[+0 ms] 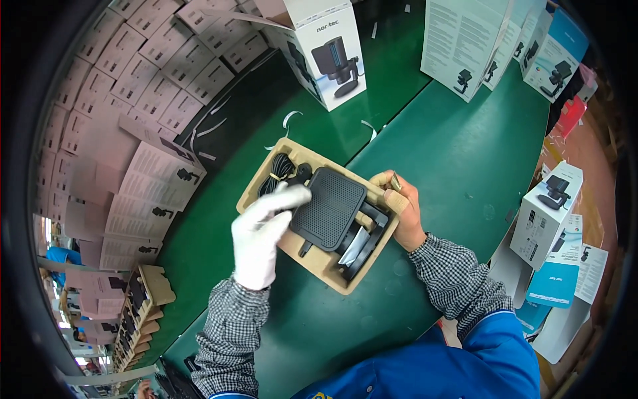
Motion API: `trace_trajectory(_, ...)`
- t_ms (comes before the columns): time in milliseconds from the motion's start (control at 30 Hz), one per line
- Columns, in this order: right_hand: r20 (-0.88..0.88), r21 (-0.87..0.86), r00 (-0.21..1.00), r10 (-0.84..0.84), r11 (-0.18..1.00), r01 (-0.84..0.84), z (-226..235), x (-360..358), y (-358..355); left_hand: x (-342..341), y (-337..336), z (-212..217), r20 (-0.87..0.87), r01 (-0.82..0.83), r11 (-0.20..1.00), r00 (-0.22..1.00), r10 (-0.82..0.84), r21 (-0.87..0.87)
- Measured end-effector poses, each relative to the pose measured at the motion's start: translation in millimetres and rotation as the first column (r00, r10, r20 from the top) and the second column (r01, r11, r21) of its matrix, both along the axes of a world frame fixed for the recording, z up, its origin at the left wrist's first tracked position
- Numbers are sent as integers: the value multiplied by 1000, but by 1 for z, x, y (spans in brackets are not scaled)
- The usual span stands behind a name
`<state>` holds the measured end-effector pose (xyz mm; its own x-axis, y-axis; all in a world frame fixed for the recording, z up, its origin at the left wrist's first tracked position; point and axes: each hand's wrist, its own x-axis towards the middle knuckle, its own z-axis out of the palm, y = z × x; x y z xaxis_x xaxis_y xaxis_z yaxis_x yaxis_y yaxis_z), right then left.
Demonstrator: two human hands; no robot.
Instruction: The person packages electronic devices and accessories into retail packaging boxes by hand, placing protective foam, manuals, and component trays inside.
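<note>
Head view first: we see a tan pulp tray [292, 249] lying slantwise at the middle of the green surface [465, 153]. Its compartments are filled. At the tray's 10 o'clock end sits a coiled black cable [279, 169] tied with a small band. Across the middle lies a black perforated pad [330, 208], a flat rounded square. At the 4 o'clock end a black frame part [372, 229] rests in its recess, with a pale wrapped piece [355, 245] tucked just beside it.

Our left hand [260, 233], in a white glove, lies over the tray's left half, fingers stretched out flat onto the pad's left edge and the black part just beside the cable; it presses rather than grips, not closed round anything. Our right hand [402, 209], bare, grasps the tray's rim at 3 o'clock, thumb over the edge.

At 12 o'clock an opened white product box [329, 56] stands upright, its flap raised. More such boxes [472, 46] stand at 1 to 2 o'clock, and another box [548, 213] at 3 o'clock. Folded grey leaflets [133, 100] lie in overlapping rows from 9 to 11 o'clock. At 8 o'clock, filled pulp trays [136, 316] sit in a row. We cannot tell what those hold in detail.
</note>
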<state>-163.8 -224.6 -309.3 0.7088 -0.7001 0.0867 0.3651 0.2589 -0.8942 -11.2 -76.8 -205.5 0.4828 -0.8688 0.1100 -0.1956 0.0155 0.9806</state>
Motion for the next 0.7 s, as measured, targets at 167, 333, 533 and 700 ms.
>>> trace_trajectory(167,97,28,995,-19,999,17,13,-7,7,-39,8,19,438,519,813,687,-580,262)
trace_trajectory(333,174,52,980,-96,995,88,15,-14,15,-29,13,34,482,205,973,845,-231,106)
trace_trajectory(533,114,-98,993,8,995,3,35,-23,31,-42,6,42,911,64,957,293,-289,283)
trace_trajectory(700,51,-174,999,12,985,-3,65,-30,62,-48,41,69,908,66,969,338,-246,238)
